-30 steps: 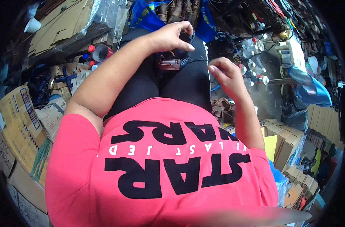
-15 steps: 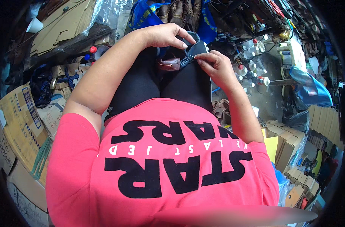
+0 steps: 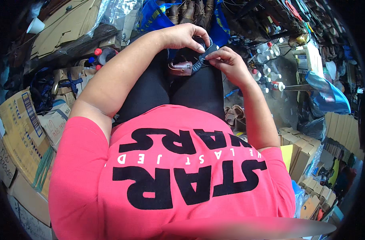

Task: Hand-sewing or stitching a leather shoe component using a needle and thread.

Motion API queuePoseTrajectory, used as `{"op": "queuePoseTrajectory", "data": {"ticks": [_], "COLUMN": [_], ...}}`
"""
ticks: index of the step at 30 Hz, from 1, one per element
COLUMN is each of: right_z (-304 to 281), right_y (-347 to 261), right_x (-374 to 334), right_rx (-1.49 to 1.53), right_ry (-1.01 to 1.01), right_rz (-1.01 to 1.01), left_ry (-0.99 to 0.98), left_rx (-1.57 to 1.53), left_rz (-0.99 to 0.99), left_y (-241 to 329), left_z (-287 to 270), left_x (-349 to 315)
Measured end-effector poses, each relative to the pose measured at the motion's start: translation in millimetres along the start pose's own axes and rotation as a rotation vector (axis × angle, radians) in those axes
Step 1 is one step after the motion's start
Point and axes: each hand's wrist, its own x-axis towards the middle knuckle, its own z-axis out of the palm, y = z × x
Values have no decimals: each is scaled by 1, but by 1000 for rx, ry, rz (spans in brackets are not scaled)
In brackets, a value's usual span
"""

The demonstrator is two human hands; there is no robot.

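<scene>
A shoe [image 3: 181, 69] with a brown leather part and a dark blue, ridged edge sits over my black-trousered thighs. Its upper end lies between my two hands. My left hand [image 3: 187, 37] reaches over from the left, thumb and index finger closed on the dark blue part. On the other side my right hand [image 3: 230, 66] pinches with thumb and forefinger right at the shoe's dark edge. Whatever thin thing those right fingertips hold is too small to make out. The far side of the shoe is hidden behind my fingers.
Several capped bottles [image 3: 264, 58] stand on the floor to the right, near a blue plastic bag [image 3: 328, 94]. Cardboard boxes [image 3: 20, 124] are stacked at the left. Brown shoe-shaped pieces [image 3: 186, 12] and a blue bag [image 3: 154, 18] lie beyond my knees.
My left thumb and index finger have curled closer together on the shoe. The right fingertips have come nearer to its edge, and the shoe has tilted slightly.
</scene>
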Motion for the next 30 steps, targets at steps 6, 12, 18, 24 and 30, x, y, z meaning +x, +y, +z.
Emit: {"op": "queuePoseTrajectory", "data": {"ticks": [6, 12, 18, 24, 30], "right_z": [-5, 27, 23, 36, 34], "right_y": [12, 2, -14, -22, -19], "right_x": [5, 0, -13, -28, -27], "right_rx": [188, 102, -135, -456, -390], "right_ry": [-106, 142, 212, 259, 233], "right_rz": [37, -13, -160, -216, -128], "left_ry": [-60, 67, 484, 421, 374], "left_rx": [-155, 60, 497, 495, 622], "left_rz": [-114, -17, 80, 99, 55], "left_y": [2, -1, 8, 24, 13], "left_z": [-4, 5, 10, 34, 31], "left_x": [-5, -5, -51, -80, -74]}}
